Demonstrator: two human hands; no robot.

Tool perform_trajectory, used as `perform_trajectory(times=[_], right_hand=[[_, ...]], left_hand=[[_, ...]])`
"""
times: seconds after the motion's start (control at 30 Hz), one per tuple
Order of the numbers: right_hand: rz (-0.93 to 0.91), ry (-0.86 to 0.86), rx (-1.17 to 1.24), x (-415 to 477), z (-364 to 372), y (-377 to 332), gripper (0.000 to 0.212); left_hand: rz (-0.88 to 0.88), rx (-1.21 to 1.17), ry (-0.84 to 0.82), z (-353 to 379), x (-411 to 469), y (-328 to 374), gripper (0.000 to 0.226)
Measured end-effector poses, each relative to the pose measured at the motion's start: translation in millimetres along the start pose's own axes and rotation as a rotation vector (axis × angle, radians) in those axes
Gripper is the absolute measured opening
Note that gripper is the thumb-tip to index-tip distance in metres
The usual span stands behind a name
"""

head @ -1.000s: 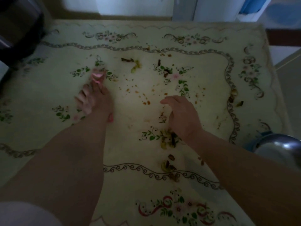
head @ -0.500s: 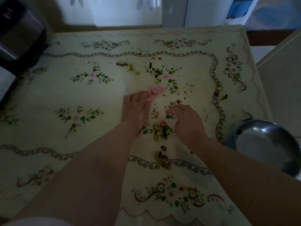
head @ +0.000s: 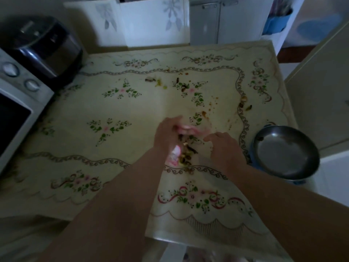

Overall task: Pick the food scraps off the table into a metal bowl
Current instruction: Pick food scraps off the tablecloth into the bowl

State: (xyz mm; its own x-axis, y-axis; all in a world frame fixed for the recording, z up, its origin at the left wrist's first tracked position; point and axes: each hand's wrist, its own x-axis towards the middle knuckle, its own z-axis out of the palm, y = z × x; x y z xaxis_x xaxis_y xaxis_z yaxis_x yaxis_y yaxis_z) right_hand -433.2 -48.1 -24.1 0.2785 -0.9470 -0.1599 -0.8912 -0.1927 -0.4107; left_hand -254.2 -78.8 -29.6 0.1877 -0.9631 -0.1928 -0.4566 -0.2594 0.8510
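Observation:
My left hand (head: 166,135) grips a pink-and-white cloth (head: 187,130) and presses it on the floral tablecloth (head: 75,129). A pile of dark and green food scraps (head: 187,154) lies between my two hands. My right hand (head: 224,148) rests on the cloth just right of the pile, fingers loosely curled and holding nothing. The metal bowl (head: 285,150) sits at the table's right edge, nearly empty. More scraps (head: 156,81) lie farther back, and others (head: 245,104) lie near the right border.
A white microwave (head: 17,110) and a dark rice cooker (head: 45,44) stand at the left. White cabinets (head: 226,21) lie beyond the far edge. Small crumbs and stains dot the tablecloth's centre right.
My left hand has dragged the pink cloth from the left middle of the table toward the scrap pile. The view has shifted, bringing the whole bowl into sight.

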Motion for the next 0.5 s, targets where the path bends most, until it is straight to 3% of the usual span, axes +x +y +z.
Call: perform_trajectory(times=[0.03, 0.1, 0.13, 0.17, 0.23, 0.27, 0.3, 0.37, 0.5], right_hand=[[-0.005, -0.008, -0.005, -3, 0, 1, 0.051], [0.005, -0.028, -0.028, -7, 1, 4, 0.050], [0.015, -0.039, -0.046, -10, 2, 6, 0.048], [0.023, -0.048, -0.063, -13, 4, 9, 0.046], [0.033, -0.082, -0.092, -19, 10, 13, 0.043], [0.034, -0.101, -0.103, -21, 11, 14, 0.041], [0.032, -0.115, -0.110, -21, 12, 16, 0.040], [0.028, -0.121, -0.102, -19, 12, 19, 0.038], [0.028, -0.119, -0.073, -19, 9, 20, 0.036]], left_hand=[[-0.026, -0.153, 0.109, -14, -6, 2, 0.031], [-0.146, -0.432, 0.165, -41, -15, -6, 0.039], [-0.232, -0.425, 0.171, -51, -22, -16, 0.036], [-0.338, -0.273, 0.185, -61, -29, -25, 0.030], [-0.519, 0.594, 0.173, -76, -52, -52, 0.037], [-0.523, 0.887, 0.163, -80, -64, -62, 0.051], [-0.527, 0.915, 0.148, -80, -74, -70, 0.064], [-0.524, 0.754, 0.151, -65, -82, -72, 0.077], [-0.364, 0.927, 0.105, -15, -81, -53, 0.070]])
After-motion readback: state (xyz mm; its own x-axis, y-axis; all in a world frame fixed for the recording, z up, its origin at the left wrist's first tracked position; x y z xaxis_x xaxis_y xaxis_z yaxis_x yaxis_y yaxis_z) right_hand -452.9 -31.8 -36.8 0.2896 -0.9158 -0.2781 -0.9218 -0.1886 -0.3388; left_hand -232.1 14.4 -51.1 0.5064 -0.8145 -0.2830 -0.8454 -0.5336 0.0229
